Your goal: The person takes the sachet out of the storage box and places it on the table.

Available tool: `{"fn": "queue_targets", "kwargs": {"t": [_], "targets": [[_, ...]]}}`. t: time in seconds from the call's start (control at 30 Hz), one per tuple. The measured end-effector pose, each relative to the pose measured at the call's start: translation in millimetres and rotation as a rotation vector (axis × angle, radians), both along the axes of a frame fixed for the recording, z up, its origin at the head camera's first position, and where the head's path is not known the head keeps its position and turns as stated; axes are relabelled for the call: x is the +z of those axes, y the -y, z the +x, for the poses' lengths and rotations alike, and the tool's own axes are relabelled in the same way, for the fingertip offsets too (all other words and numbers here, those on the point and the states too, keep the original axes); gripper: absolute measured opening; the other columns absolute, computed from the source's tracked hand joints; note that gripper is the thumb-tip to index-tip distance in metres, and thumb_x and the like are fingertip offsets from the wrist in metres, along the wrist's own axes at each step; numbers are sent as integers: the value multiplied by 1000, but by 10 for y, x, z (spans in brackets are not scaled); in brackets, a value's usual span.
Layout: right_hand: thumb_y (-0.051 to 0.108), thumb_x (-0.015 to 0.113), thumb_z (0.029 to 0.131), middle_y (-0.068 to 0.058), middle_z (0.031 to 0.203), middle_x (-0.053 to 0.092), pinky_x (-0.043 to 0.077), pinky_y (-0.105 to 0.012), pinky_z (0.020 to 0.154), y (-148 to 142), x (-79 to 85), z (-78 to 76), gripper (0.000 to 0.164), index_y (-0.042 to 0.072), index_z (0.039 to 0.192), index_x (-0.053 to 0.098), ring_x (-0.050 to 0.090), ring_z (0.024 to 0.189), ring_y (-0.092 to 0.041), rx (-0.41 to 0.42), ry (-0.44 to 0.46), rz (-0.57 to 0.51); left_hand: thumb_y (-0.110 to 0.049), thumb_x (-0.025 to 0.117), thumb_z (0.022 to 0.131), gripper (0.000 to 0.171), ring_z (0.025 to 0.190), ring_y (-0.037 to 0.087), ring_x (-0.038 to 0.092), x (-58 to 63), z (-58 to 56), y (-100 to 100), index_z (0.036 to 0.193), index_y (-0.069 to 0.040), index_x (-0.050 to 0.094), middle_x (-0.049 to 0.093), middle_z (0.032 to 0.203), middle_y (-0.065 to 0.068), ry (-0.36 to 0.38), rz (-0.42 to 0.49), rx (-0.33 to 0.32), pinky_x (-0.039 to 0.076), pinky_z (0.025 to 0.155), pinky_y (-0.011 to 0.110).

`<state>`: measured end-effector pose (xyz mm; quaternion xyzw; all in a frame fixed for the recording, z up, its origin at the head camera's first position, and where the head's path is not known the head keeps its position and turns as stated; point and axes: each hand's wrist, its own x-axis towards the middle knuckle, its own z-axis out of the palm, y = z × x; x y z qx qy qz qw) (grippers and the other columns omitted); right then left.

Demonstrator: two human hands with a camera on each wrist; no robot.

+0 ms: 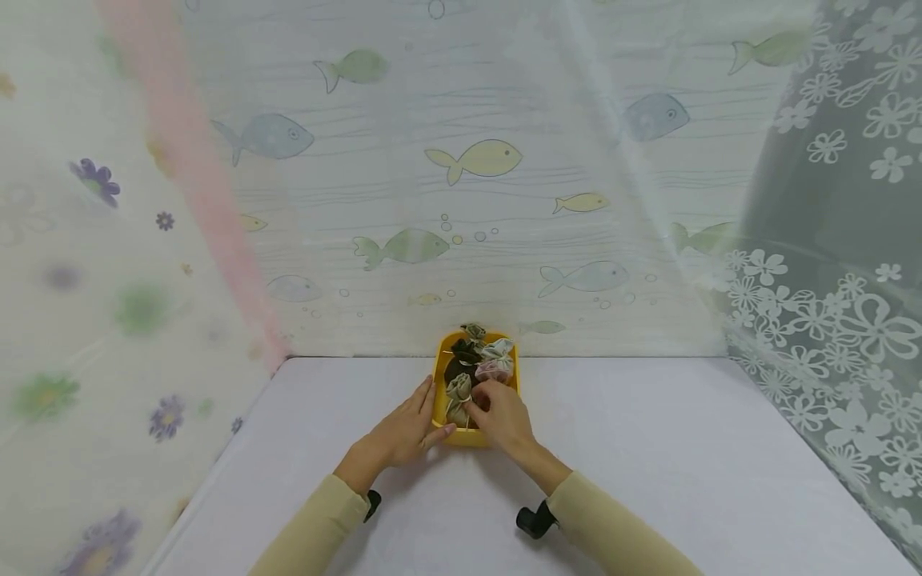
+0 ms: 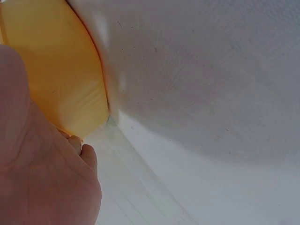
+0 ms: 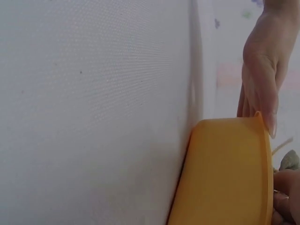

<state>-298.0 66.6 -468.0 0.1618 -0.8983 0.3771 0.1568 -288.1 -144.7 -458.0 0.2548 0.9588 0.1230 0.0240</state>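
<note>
A yellow plastic tub [image 1: 468, 438] stands on the table near its far edge, holding several small tied cloth pouches. My left hand [image 1: 405, 428] rests along the tub's left side with fingers straight, its thumb on the near rim. At the front of the tub is an olive pouch [image 1: 458, 390] with a cord tie; my right hand [image 1: 502, 414] reaches over the right rim and pinches its side with curled fingers, partly hidden. Behind it lie a dark pouch [image 1: 461, 370] and a pink-and-white pouch [image 1: 495, 370]. Another olive pouch [image 1: 473, 330] is at the far end.
White cloth covers the table [image 1: 619, 448]. A fish-print curtain [image 1: 461, 208] hangs right behind the tub, with flower-print sheets [image 1: 94, 320] at the left and right. Black wrist cameras [image 1: 535, 520] sit under both sleeves.
</note>
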Motion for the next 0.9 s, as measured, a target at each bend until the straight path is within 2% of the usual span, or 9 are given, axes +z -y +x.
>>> {"fn": "queue_targets", "kwargs": {"t": [0.33,0.53,0.77,0.9], "targets": [[7,77,89,0,86,69,52,-25,65,-67,130,-29,5,7,94,74,59,73,-11,88,-93,-101,-58,41,106,91,156,37,15,-30,-16,16,159,10,13,8,169,26,5,-1,-2,24,124,49],[5,75,90,0,84,69,53,-25,64,-98,259,-24,4,8,91,72,60,73,-11,124,-103,-155,-60,41,106,92,156,36,16,-52,-38,16,159,10,13,9,168,26,-7,6,-2,25,124,48],[3,77,88,-1,80,69,54,-24,62,-150,400,10,7,4,95,74,61,69,-10,147,-139,-187,-63,38,105,94,157,34,13,-76,-45,16,160,8,9,5,170,23,20,-4,8,22,125,47],[2,75,89,-4,84,71,56,-25,65,-199,511,40,9,2,98,75,64,71,-13,160,-116,-212,-61,39,106,93,156,35,14,-78,-48,14,160,9,10,6,169,24,6,0,2,22,125,48]]}}
